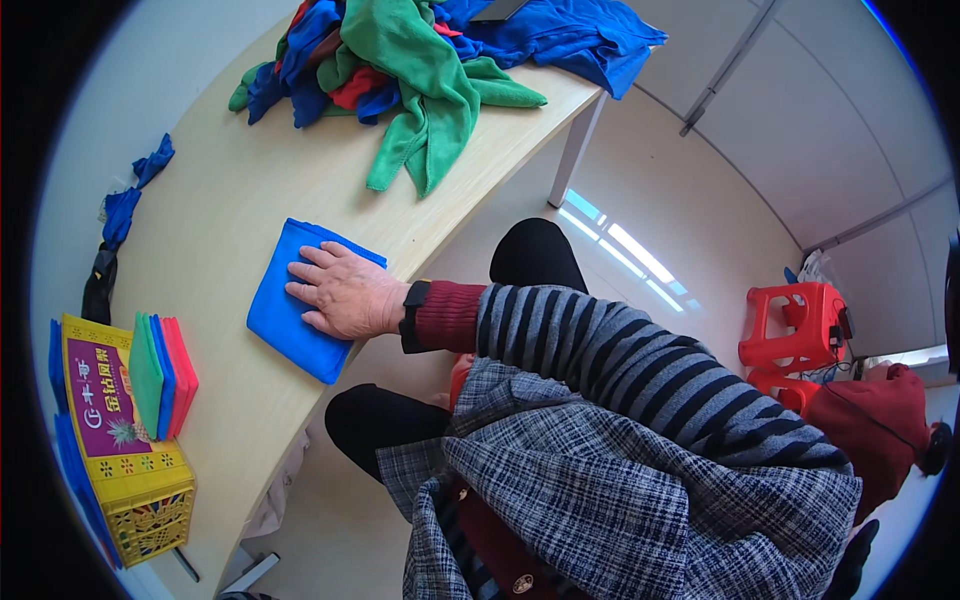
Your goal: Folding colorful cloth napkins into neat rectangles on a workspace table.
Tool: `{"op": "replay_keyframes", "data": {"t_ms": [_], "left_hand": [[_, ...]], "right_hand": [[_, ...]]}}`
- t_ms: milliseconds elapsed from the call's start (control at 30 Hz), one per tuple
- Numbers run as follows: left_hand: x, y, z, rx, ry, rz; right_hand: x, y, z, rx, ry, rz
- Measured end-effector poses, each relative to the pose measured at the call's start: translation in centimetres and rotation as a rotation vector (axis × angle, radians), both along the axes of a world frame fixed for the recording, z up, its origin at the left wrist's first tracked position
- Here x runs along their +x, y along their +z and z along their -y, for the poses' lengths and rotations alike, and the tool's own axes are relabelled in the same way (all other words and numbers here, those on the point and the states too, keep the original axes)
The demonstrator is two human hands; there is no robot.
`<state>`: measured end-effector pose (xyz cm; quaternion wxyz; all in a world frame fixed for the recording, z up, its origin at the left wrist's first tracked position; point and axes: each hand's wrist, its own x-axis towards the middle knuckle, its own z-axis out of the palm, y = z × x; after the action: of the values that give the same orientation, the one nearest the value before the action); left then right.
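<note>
My right hand (350, 292) rests palm down on a folded blue cloth (285, 315), its fingers spread. The cloth lies near the edge of the light wooden table (215, 260). A striped sleeve with a dark red cuff covers my right arm, and a black band circles the wrist. My left hand cannot be made out. Beyond the blue cloth, a loose heap of green (415, 60), blue and red cloths covers the far end of the table, one green cloth trailing toward me.
Folded green, blue and red cloths (165, 375) stand upright against a yellow basket (155, 520) at left. Bunched blue cloth (122, 215) lies along the table's far side. Red plastic stools (790, 330) and a person in dark red (870, 430) are at right.
</note>
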<state>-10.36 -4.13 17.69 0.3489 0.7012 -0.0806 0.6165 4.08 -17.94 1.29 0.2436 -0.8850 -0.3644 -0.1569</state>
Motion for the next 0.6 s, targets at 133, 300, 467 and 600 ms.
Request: {"op": "replay_keyframes", "data": {"t_ms": [133, 300, 467, 600], "left_hand": [[-0.6, -0.1, -0.4, 0.022, 0.057, -0.036], [-2.2, 1.1, -2.4, 0.114, 0.209, -0.061], [0.6, -0.4, -2.5, 0.278, -0.113, -0.206], [8.0, -12.8, -2.7, 0.309, -0.100, -0.936]], "right_hand": [[0.3, 0.2, -0.6, -0.001, 0.025, -0.011], [0.6, 0.1, 1.0, -0.055, -0.026, -0.005], [0.3, 0.4, -0.2, -0.069, -0.019, 0.018], [0.4, 0.0, -0.3, -0.112, -0.026, 0.016]]}}
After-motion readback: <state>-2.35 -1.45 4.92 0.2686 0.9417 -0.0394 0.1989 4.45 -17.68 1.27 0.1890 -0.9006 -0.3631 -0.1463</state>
